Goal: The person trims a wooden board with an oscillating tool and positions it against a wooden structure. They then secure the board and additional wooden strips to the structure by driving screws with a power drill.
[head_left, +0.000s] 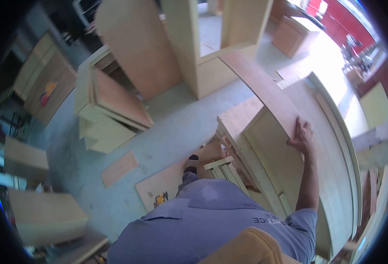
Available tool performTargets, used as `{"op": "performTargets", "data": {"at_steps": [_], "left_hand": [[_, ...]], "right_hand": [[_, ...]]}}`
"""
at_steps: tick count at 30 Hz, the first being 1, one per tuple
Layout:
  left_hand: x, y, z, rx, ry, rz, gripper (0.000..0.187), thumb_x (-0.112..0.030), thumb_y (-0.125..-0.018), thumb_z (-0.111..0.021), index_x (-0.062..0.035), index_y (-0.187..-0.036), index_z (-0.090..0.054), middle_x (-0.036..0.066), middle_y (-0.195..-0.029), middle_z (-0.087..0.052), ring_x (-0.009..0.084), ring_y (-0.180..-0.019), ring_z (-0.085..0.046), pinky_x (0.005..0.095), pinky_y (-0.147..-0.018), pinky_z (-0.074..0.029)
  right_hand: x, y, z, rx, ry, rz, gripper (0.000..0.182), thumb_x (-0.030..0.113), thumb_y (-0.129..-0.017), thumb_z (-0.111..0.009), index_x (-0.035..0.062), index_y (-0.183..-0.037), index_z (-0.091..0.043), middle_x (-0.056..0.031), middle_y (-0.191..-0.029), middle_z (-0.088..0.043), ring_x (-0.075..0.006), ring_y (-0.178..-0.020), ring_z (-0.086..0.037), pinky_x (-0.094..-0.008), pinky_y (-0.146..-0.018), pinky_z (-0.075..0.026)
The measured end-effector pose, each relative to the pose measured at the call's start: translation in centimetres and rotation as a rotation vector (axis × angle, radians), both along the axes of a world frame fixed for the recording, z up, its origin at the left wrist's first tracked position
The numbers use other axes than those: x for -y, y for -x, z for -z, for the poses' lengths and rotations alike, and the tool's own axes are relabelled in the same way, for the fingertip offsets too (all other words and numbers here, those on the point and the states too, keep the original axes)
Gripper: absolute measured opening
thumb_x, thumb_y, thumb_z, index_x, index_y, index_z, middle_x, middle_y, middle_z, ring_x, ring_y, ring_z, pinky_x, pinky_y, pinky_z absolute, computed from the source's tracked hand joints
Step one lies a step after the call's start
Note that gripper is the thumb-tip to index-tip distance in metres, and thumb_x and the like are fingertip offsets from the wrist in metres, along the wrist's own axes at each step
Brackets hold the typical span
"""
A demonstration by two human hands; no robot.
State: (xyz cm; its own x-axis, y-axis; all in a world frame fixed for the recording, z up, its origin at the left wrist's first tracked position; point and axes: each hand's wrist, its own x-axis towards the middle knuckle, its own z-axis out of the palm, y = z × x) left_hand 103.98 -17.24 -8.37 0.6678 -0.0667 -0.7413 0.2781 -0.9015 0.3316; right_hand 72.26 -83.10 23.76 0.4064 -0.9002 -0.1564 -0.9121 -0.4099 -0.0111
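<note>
Workshop with a grey floor (163, 115) and pale plywood furniture. At right of centre, a long wooden strip (264, 90) slants above a low cabinet (271, 147). The right hand (303, 137) holds its near end, thumb at one edge, fingers spread towards the other. The left hand is out of sight; its fingers cannot be told. Held by one end, the strip could tip or swing, its far tip knocking the tall cabinet (187, 53) close by. The curved panel (334, 176) hems in the right side; the floor to the left offers more room, though a flat board (152, 187) by the foot (191, 163) could trip it.
</note>
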Motion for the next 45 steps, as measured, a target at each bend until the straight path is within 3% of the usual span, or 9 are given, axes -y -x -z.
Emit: {"op": "performTargets", "data": {"at_steps": [3, 6, 9, 15, 20, 23, 25, 27, 45], "left_hand": [[5.8, -9.9, 1.2, 0.066, 0.087, 0.16, 0.113, -0.024, -0.073, -0.094, 0.0064, -0.155, -0.022, 0.022, -0.113, -0.071, 0.0325, -0.093, -0.075, 0.043, -0.079, -0.063], [13.5, -21.2, 3.4, 0.19, 0.324, 0.323, 0.112, -0.021, -0.074, -0.094, 0.0062, -0.155, -0.022, 0.02, -0.111, -0.072, 0.0309, -0.089, -0.076, 0.0421, -0.075, -0.063], [24.7, -28.7, -5.6, 0.04, 0.468, 0.348, 0.109, -0.015, -0.077, -0.091, 0.0019, -0.158, -0.021, 0.016, -0.102, -0.072, 0.026, -0.078, -0.074, 0.0395, -0.068, -0.063], [41.8, -34.1, -18.9, 0.043, 0.808, 0.673, 0.106, -0.015, -0.082, -0.089, -0.0061, -0.163, -0.021, 0.012, -0.099, -0.071, 0.0178, -0.066, -0.067, 0.0356, -0.058, -0.06], [48.2, -28.4, -27.0, -0.003, 0.928, 0.85, 0.111, -0.015, -0.082, -0.09, -0.0102, -0.167, -0.018, 0.012, -0.102, -0.072, 0.0181, -0.071, -0.07, 0.0349, -0.062, -0.061], [50.7, -24.2, -27.6, 0.006, 1.02, 1.022, 0.117, -0.019, -0.082, -0.091, -0.0125, -0.171, -0.015, 0.018, -0.119, -0.073, 0.0272, -0.093, -0.077, 0.0405, -0.077, -0.064], [52.3, -21.9, -27.5, 0.029, 1.008, 1.124, 0.124, -0.024, -0.082, -0.091, -0.0096, -0.173, -0.008, 0.027, -0.142, -0.065, 0.0377, -0.125, -0.071, 0.0441, -0.105, -0.058], [53.3, -19.8, -29.8, -0.023, 0.902, 1.194, 0.126, -0.025, -0.083, -0.09, -0.0057, -0.172, -0.003, 0.03, -0.146, -0.061, 0.04, -0.132, -0.067, 0.0436, -0.112, -0.054], [54.4, -16.6, -30.8, 0.043, 0.765, 1.293, 0.125, -0.027, -0.086, -0.087, -0.0017, -0.171, 0.002, 0.031, -0.144, -0.061, 0.0408, -0.129, -0.068, 0.0444, -0.112, -0.054]], "right_hand": [[4.0, 2.2, -1.6, 0.283, -0.247, -0.107, 0.104, 0.027, -0.067, -0.081, 0.0068, -0.164, -0.047, -0.0247, -0.149, -0.061, -0.0377, -0.143, -0.056, -0.0478, -0.119, -0.046], [5.2, 3.4, -5.3, 0.418, -0.224, -0.007, 0.064, 0.007, -0.077, -0.067, 0.0065, -0.141, -0.071, -0.0183, -0.106, -0.077, -0.0252, -0.11, -0.073, -0.0384, -0.102, -0.056], [5.7, -2.2, -7.7, 0.154, 0.115, 0.094, 0.037, 0.015, -0.09, -0.073, 0.009, -0.126, -0.074, -0.0206, -0.118, -0.077, -0.0419, -0.116, -0.07, -0.0495, -0.1, -0.057], [7.3, -10.6, -8.6, 0.132, 0.277, 0.332, 0.06, 0.053, -0.077, -0.093, 0.0145, -0.121, -0.079, -0.0155, -0.115, -0.08, -0.0361, -0.103, -0.077, -0.0496, -0.093, -0.06], [6.7, -11.4, -10.1, 0.179, 0.11, 0.267, 0.06, 0.055, -0.072, -0.095, 0.0131, -0.112, -0.079, -0.0146, -0.11, -0.08, -0.0359, -0.103, -0.077, -0.0485, -0.091, -0.06], [7.0, -12.5, -9.0, 0.137, 0.302, 0.211, 0.064, 0.055, -0.069, -0.097, 0.0123, -0.111, -0.074, -0.0123, -0.106, -0.079, -0.035, -0.106, -0.076, -0.0484, -0.09, -0.059], [7.5, -13.1, -7.5, 0.135, 0.397, 0.164, 0.066, 0.055, -0.068, -0.097, 0.012, -0.111, -0.071, -0.0113, -0.105, -0.079, -0.0342, -0.107, -0.075, -0.0488, -0.091, -0.058], [7.6, -13.8, -6.5, 0.118, 0.52, 0.216, 0.068, 0.055, -0.066, -0.097, 0.013, -0.11, -0.067, -0.01, -0.104, -0.078, -0.0331, -0.107, -0.075, -0.0515, -0.093, -0.055], [4.3, -15.1, -6.1, 0.36, 0.632, 0.265, 0.054, 0.043, -0.062, -0.099, 0.0138, -0.096, -0.067, -0.005, -0.097, -0.074, -0.0294, -0.101, -0.071, -0.0471, -0.088, -0.046]]}}
